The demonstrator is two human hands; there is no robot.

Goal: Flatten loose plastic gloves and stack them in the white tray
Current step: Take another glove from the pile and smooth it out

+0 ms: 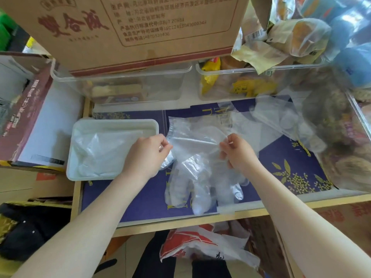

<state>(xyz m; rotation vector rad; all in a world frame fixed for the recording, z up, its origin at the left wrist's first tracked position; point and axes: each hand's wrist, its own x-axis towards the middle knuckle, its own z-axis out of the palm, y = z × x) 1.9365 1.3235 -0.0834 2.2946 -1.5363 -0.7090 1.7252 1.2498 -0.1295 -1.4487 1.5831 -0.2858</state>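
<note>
Here the clear plastic glove [192,155] is lying spread on the dark blue printed mat [291,157], just right of the white tray [112,123], its fingers pointing back toward the person. The left hand [146,155] is pinching the glove's cuff at its left corner, and the right hand [239,151] is pinching the same cuff at the right, both with fingers curled on the film, drawing it taut between them. The glove is looking almost weightless, limp and slippery, likely to cling, crease or trap air; holding it by the two cuff corners seems the soundest grip, since the fingers would fold over if lifted alone. Inside the tray, flattened gloves [104,151] are already lying in a thin layer. More loose film [281,119] is sitting further right on the mat. Beyond, clear bins [124,85] are holding packaged goods, and a cardboard box [140,27] is resting over them.
</note>
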